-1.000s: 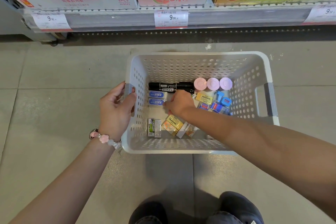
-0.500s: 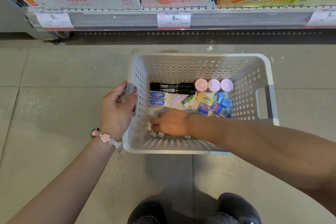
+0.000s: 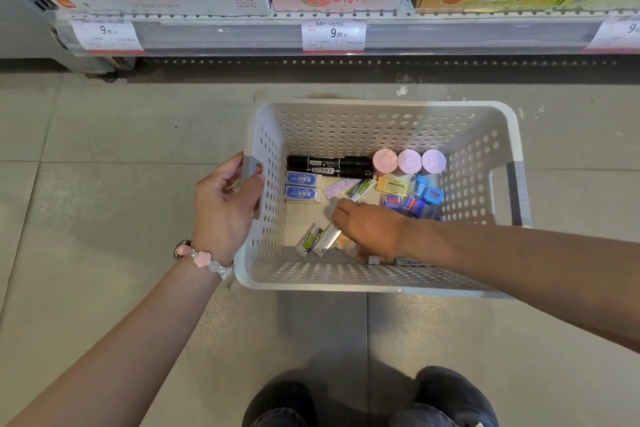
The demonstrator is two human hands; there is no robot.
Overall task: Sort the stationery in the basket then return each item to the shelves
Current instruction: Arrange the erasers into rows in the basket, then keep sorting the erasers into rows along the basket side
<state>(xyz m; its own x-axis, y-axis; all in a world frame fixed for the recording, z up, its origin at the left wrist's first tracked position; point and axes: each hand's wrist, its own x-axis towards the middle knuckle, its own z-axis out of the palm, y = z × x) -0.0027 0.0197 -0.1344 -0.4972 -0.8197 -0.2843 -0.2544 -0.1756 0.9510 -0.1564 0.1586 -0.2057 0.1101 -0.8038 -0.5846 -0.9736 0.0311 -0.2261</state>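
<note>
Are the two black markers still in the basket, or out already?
In. Both black markers lie flat side by side on the basket floor, by its far wall.

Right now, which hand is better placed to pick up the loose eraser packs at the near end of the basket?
The right hand. It is already inside the basket, low over the eraser packs near the front wall. The left hand grips the basket's left handle, steadying it.
</note>
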